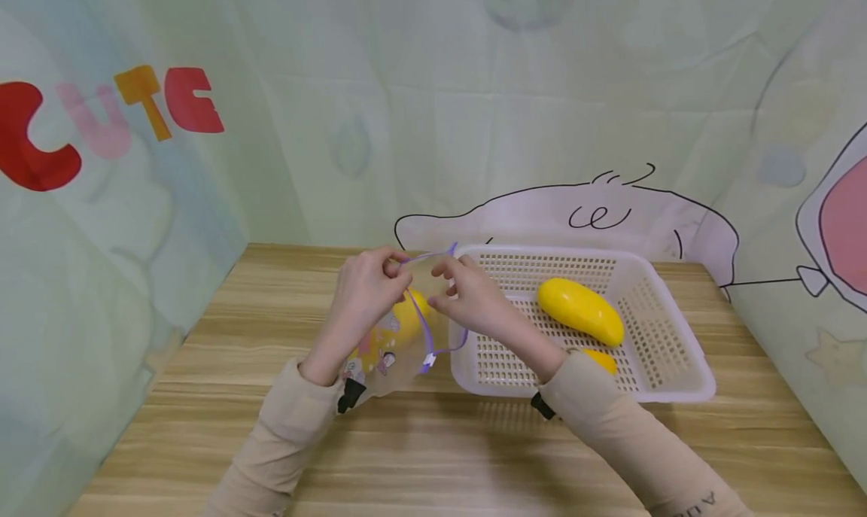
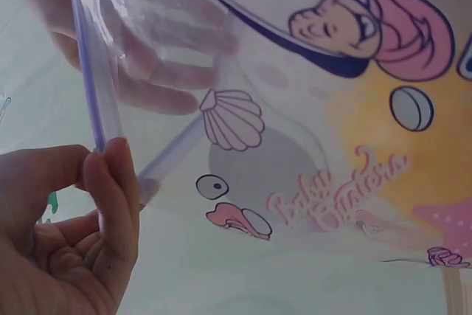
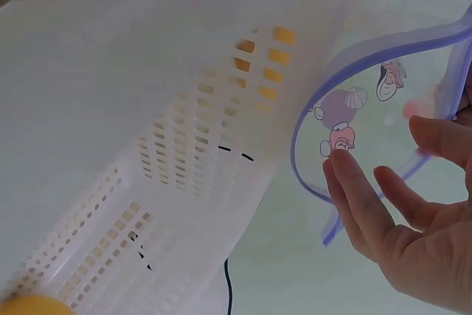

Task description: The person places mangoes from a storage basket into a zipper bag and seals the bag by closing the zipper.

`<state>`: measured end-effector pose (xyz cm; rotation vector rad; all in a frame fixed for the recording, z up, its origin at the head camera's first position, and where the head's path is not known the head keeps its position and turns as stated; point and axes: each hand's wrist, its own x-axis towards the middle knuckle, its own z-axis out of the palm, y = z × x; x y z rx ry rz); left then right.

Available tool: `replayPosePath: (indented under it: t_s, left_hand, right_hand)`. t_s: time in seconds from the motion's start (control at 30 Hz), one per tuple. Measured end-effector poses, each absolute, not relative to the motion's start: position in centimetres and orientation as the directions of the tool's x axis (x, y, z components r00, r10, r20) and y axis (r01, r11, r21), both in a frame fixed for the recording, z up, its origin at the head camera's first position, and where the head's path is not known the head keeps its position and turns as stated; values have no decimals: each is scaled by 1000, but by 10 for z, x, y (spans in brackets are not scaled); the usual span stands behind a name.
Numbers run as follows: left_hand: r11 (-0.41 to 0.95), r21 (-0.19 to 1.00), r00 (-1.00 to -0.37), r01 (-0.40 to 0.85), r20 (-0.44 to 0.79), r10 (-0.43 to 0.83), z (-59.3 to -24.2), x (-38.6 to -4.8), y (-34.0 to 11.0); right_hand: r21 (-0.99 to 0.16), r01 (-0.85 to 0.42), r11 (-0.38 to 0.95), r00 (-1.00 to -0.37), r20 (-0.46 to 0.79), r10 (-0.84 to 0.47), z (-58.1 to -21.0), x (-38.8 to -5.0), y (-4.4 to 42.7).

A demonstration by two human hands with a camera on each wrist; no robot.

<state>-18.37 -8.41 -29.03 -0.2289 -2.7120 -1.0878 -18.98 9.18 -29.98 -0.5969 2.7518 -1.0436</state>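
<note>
A clear zip bag [image 1: 389,363] with a purple zip edge and cartoon prints stands on the table, its mouth spread. A yellow rounded thing [image 1: 406,317] shows inside it; its kind is unclear. The left hand [image 1: 369,284] pinches the bag's rim between thumb and fingers, also seen in the left wrist view, where the printed zip bag [image 2: 317,160] fills the right side. At the mouth's other side is the right hand [image 1: 470,295], its fingers [image 3: 354,197] spread and loosely bent, with nothing pinched between them.
Right of the bag stands a white plastic basket [image 1: 677,344] with perforated walls. It holds a glossy yellow elongated fruit-like thing [image 1: 581,311] and a smaller orange-yellow one [image 1: 600,361], partly behind the right sleeve. A printed cloth backdrop [image 1: 433,111] borders the wooden table [image 1: 223,427].
</note>
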Motion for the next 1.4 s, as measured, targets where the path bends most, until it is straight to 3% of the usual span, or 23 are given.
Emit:
replayPosePath:
  t_s: [0.6, 1.07, 1.4]
  left_hand:
    - [717, 653, -955, 243, 289, 61, -292, -181, -84]
    - [725, 647, -959, 236, 275, 67, -289, -181, -86]
    - [741, 628, -959, 238, 275, 75, -289, -178, -88]
  right_hand:
    - [-633, -299, 714, -902, -56, -428, -292, -189, 116]
    - [-584, -404, 704, -879, 36, -475, -301, -195, 146]
    - [-524, -343, 780, -906, -34, -421, -308, -198, 177]
